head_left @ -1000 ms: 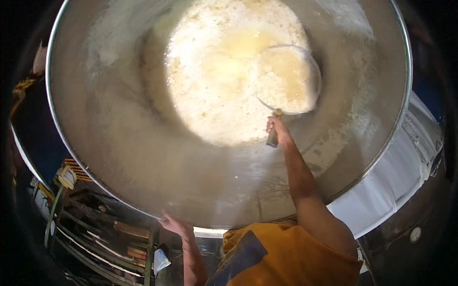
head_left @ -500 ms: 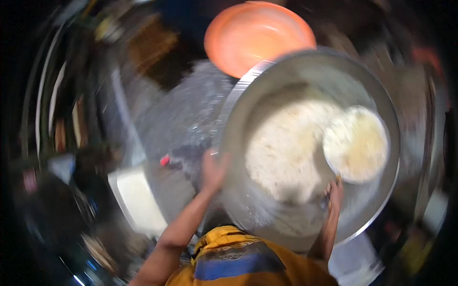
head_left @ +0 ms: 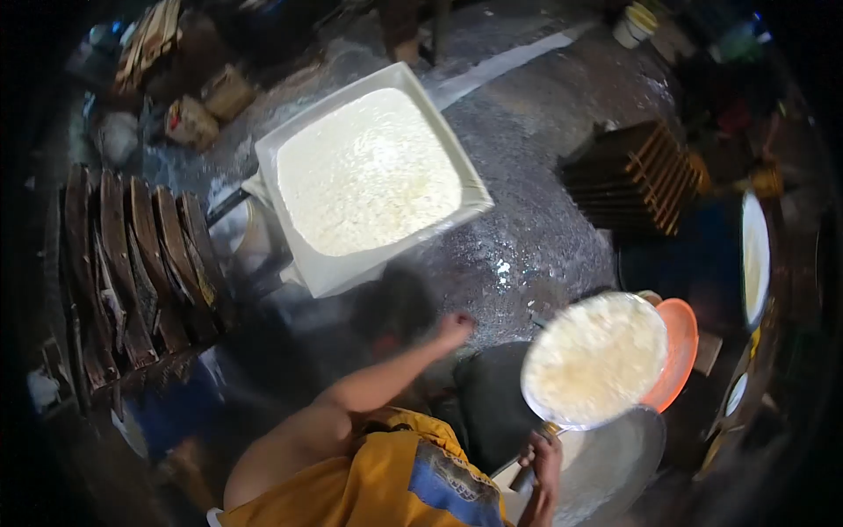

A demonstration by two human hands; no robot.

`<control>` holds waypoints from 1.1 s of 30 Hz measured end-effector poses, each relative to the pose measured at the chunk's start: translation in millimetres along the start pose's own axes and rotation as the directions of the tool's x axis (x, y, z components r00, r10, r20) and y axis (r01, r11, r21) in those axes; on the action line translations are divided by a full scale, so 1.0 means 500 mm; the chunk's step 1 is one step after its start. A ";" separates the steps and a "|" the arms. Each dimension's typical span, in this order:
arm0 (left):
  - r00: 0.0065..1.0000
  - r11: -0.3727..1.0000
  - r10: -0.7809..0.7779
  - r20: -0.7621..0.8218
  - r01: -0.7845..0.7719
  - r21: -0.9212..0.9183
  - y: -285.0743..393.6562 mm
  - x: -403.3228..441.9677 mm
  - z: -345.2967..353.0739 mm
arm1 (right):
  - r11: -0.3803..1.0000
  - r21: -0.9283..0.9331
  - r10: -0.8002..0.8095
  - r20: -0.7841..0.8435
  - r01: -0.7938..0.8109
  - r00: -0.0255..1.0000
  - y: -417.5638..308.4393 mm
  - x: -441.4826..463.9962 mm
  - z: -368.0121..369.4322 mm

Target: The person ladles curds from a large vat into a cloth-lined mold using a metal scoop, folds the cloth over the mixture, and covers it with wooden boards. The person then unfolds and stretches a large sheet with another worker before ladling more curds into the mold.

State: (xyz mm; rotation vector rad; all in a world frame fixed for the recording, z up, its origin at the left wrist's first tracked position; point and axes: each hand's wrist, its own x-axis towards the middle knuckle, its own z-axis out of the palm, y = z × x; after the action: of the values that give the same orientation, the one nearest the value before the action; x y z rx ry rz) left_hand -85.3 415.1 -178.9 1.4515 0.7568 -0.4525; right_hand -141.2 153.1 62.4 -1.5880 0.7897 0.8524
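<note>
My right hand (head_left: 543, 458) is closed round the handle of a large round ladle (head_left: 597, 358), heaped with a wet, creamy-white, curd-like mass. The ladle is up over the edge of a big metal pot (head_left: 619, 470), partly covering it and an orange basin (head_left: 680, 347) behind. My left hand (head_left: 457, 328) hangs in front of my body over the dark wet floor, its fingers curled in and nothing visible in them. Ahead and to the left stands a square pale-lined box (head_left: 307, 275), filled with the same sort of lumpy white mass.
Dark wooden boards (head_left: 140, 272) stand in a row at the left. A stack of slatted wooden trays (head_left: 637, 176) is at the right on the wet floor (head_left: 518, 167). Further off are a yellowish bucket (head_left: 635, 25) and a jerrycan (head_left: 191, 123).
The filled ladle has come up out of the big pot in my right hand. My view has swung left, bringing the white-filled box in front; my left hand has left the pot's rim.
</note>
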 end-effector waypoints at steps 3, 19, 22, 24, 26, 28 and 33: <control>0.959 0.817 -0.227 -0.169 0.094 -0.569 -0.128 0.070 -0.200 | 0.995 -0.057 0.086 0.187 -0.076 0.979 -0.099 0.108 0.251; 0.909 0.728 -0.302 -0.287 0.025 -0.685 -0.393 0.176 -0.396 | 0.786 -0.586 0.106 0.445 0.199 0.889 -0.223 0.594 0.869; 0.877 0.590 -0.386 -0.287 -0.004 -0.808 -0.376 0.165 -0.394 | 0.525 -0.635 -0.531 0.275 0.566 0.801 -0.274 0.634 0.805; 0.825 0.183 -0.556 -0.099 0.005 -0.983 -0.178 0.103 -0.447 | 0.205 -0.586 -0.859 0.276 0.784 0.431 -0.387 0.537 0.760; 0.840 0.217 -0.528 -0.125 -0.009 -0.976 -0.207 0.110 -0.439 | 0.140 -0.521 -0.959 0.139 0.842 0.245 -0.470 0.396 0.694; 0.833 0.295 -0.541 -0.115 0.060 -0.953 -0.206 0.121 -0.451 | 0.428 -0.341 -0.901 -0.090 0.837 0.424 -0.502 0.298 0.573; 0.904 0.637 -0.408 -0.125 0.184 -0.748 -0.126 0.159 -0.397 | 0.482 0.153 -0.751 -0.434 0.863 0.497 -0.388 0.124 0.156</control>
State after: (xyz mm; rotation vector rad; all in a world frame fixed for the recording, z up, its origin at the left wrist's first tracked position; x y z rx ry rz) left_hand -110.3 617.1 -270.1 0.6253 1.2583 -0.1423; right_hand 46.6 258.6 97.3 -1.5228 0.2517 -0.2728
